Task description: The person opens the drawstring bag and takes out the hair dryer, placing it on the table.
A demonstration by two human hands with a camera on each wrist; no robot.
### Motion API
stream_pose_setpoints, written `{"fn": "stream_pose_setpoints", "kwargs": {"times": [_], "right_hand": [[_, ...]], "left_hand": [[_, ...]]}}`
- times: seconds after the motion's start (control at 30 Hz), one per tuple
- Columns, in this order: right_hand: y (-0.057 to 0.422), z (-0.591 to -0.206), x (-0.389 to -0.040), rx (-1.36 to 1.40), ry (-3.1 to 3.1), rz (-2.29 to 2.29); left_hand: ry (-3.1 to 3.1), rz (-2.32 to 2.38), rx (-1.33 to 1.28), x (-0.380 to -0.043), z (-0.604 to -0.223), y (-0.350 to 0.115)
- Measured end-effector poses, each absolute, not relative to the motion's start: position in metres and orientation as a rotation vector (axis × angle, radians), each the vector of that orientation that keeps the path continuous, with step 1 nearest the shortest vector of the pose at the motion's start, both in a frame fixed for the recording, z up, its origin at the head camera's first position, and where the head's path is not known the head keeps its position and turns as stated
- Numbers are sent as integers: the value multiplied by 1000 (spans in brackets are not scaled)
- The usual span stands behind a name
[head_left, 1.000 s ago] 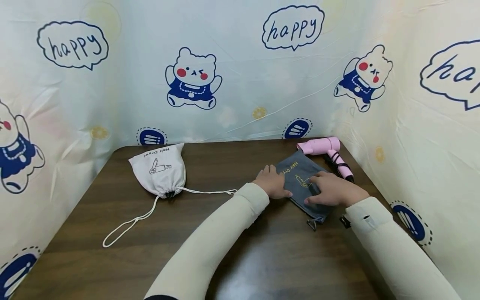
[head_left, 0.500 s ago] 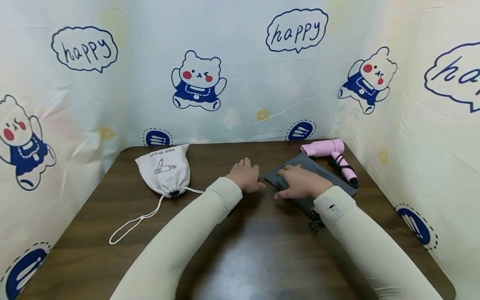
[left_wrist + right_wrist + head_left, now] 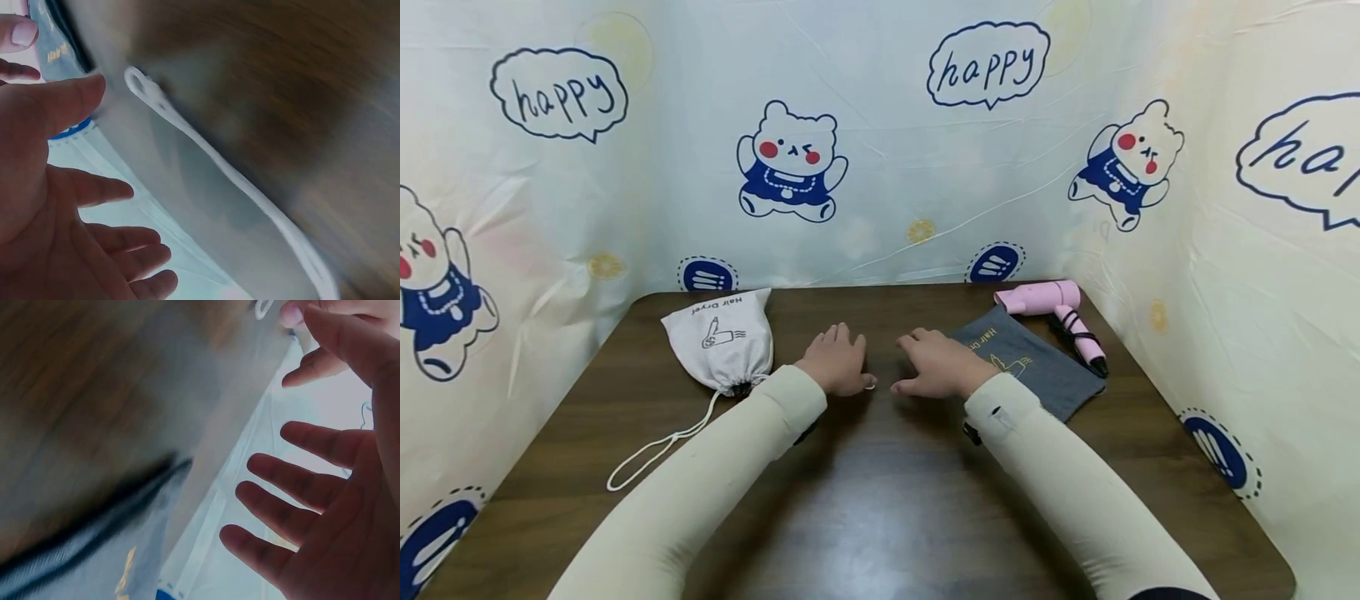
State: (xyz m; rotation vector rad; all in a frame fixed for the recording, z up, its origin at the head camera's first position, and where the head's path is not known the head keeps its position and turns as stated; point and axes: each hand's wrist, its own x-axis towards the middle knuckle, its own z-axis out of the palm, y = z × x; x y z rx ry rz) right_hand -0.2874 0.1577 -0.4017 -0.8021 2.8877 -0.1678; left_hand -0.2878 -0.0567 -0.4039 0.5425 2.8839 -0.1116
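My left hand [image 3: 837,362], fingers spread, hovers over the middle of the table and holds nothing. By its thumb shows the loop end of a white drawstring [image 3: 219,164]. That cord belongs to the white drawstring pouch [image 3: 722,343] on the left, printed "Hair Dryer". My right hand [image 3: 942,364] is just left of the dark grey pouch [image 3: 1052,375], palm down, fingers extended with nothing in them. The grey pouch lies flat, partly hidden by my right hand and sleeve. Behind it lies a pink hair dryer [image 3: 1037,297], its black cord wound round the handle.
All of these lie on a dark brown wooden table [image 3: 865,500]. A pale curtain [image 3: 880,150] with bears and "happy" bubbles hangs behind it and at both sides. The white pouch's other cord loop [image 3: 655,454] trails toward the front left.
Both hands have moved left, away from the grey pouch; the right hand has come off it. More of the pouch's right side shows. The white pouch and hair dryer stay in place.
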Motion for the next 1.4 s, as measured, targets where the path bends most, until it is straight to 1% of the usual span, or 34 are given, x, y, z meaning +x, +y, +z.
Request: {"fn": "stream_pose_setpoints", "kwargs": {"times": [0.2,0.43,0.73,1.0,1.13,1.27,1.4], "right_hand": [[128,-406,-286,-907,2965,-99],[90,-408,-284,-1026,2963,-107],[55,-418,-275,-1061,2916,-32],[28,-426,-274,-1096,2930,55],[15,-425,-274,-1105,2945,50],[2,-421,-273,-1126,2953,38],[-10,-421,-274,-1135,2958,24]], "left_hand": [[2952,-119,418,-286,-409,-84],[3016,-55,331,-291,-412,-125],[3061,53,282,-291,-412,-162],[3074,178,155,-287,-399,-190],[3074,198,129,-288,-404,-206],[3096,183,157,-288,-412,-220],[3109,186,152,-283,-411,-230]]}}
